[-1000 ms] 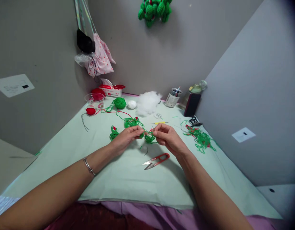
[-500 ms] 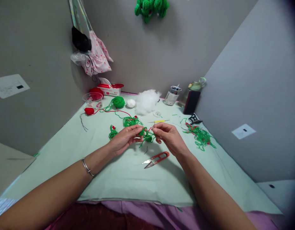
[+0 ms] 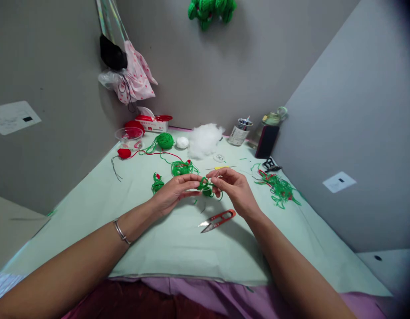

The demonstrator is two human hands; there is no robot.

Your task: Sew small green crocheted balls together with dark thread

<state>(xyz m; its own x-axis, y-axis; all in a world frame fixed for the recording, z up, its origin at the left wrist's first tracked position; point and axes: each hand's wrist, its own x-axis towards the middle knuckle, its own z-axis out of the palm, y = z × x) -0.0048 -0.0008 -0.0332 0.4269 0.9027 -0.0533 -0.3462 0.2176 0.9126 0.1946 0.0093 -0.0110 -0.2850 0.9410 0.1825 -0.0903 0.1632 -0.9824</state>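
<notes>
A small green crocheted piece (image 3: pixel 204 184) with loose yarn ends is gripped by my left hand (image 3: pixel 177 188), thumb against fingers. Close against its right side, my right hand (image 3: pixel 233 186) has its thumb and forefinger pinched together. What the pinch holds is too small to make out. Below the hands lie orange-handled thread snips (image 3: pixel 221 218), blades pointing left. A yellow-handled crochet hook (image 3: pixel 222 168) lies just behind my right hand. To the left of my left hand is another small green crocheted piece (image 3: pixel 157 184) with red on top.
Behind the hands are tangled green yarn (image 3: pixel 181 168), a green yarn ball (image 3: pixel 165 141), white stuffing (image 3: pixel 205 141) and a clear tub (image 3: pixel 129 139). At right lie yarn scraps (image 3: pixel 281 190), with a can (image 3: pixel 240 133) and a dark phone (image 3: pixel 267 141) behind.
My right hand has moved slightly left, up against the green crocheted piece. The piece has turned a little in my left hand, and its loose yarn hangs differently.
</notes>
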